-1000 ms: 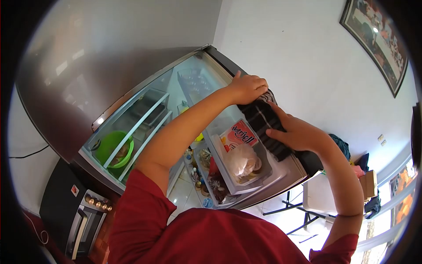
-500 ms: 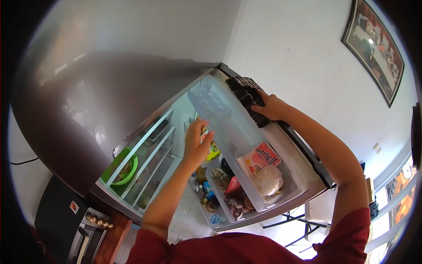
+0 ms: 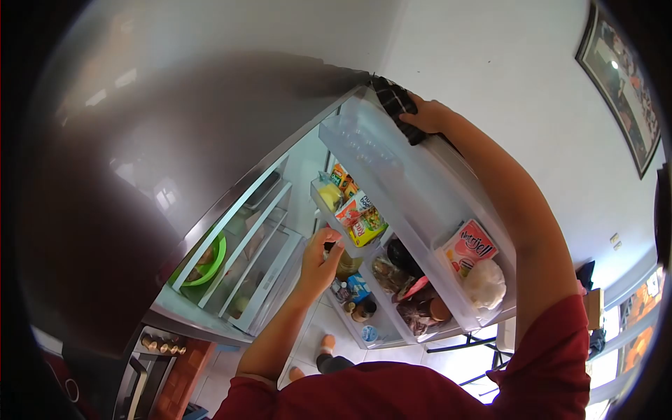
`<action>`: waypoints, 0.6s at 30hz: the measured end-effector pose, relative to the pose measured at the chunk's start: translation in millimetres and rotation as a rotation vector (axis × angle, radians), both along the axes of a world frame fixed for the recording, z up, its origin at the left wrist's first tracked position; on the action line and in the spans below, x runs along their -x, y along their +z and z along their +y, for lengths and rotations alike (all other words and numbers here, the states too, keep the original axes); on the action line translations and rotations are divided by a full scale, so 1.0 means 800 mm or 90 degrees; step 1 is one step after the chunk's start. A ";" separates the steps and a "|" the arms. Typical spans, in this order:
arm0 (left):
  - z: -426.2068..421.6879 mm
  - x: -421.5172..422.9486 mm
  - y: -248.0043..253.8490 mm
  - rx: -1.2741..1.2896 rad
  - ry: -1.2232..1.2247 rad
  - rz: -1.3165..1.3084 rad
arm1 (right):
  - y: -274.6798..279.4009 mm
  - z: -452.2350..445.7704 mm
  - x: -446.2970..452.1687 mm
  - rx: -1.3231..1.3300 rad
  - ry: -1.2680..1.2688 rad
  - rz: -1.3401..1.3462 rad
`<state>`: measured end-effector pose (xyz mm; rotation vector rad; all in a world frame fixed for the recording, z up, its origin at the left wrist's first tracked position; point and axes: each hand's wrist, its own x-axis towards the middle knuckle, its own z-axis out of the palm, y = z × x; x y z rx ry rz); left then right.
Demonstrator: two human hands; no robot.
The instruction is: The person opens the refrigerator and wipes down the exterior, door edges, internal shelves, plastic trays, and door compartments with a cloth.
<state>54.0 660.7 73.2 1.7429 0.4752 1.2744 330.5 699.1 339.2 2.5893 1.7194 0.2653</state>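
My right hand (image 3: 428, 116) is closed on a dark checkered cloth (image 3: 396, 105) draped over the top edge of the open refrigerator door (image 3: 448, 168). My left hand (image 3: 320, 267) is between the shelves and the door, its fingers bent and thumb apart, with nothing visible held. Beside it, a jar with brownish contents (image 3: 348, 265) stands in a lower door bin, partly hidden by the hand. Just above, yellow and red food packets (image 3: 365, 225) fill another bin. The nearest bin carries a pink Nutrijell box (image 3: 469, 246) and a pale bagged bundle (image 3: 484, 283).
Inside the refrigerator, a green bowl (image 3: 210, 262) sits behind the glass shelf edges. An oven with knobs (image 3: 162, 344) stands at lower left. A framed picture (image 3: 619, 87) hangs on the wall. A foot (image 3: 327, 343) shows on the tiled floor below.
My left hand has moved lower relative to the door bins, uncovering the food packets. The view has shifted, and the door stands at a slightly different angle, my right hand still on the cloth.
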 end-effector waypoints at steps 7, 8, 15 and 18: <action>0.039 -0.034 0.013 0.035 -0.061 -0.100 | -0.004 0.047 0.020 0.015 -0.018 -0.023; 0.052 -0.042 0.014 0.035 -0.063 -0.101 | -0.005 0.056 0.021 0.003 -0.002 -0.024; 0.142 -0.080 0.056 -0.239 0.104 -0.172 | -0.020 0.127 0.030 -0.038 0.062 -0.032; 0.156 -0.087 0.070 -0.350 0.152 -0.091 | -0.026 0.133 0.043 -0.038 0.070 -0.027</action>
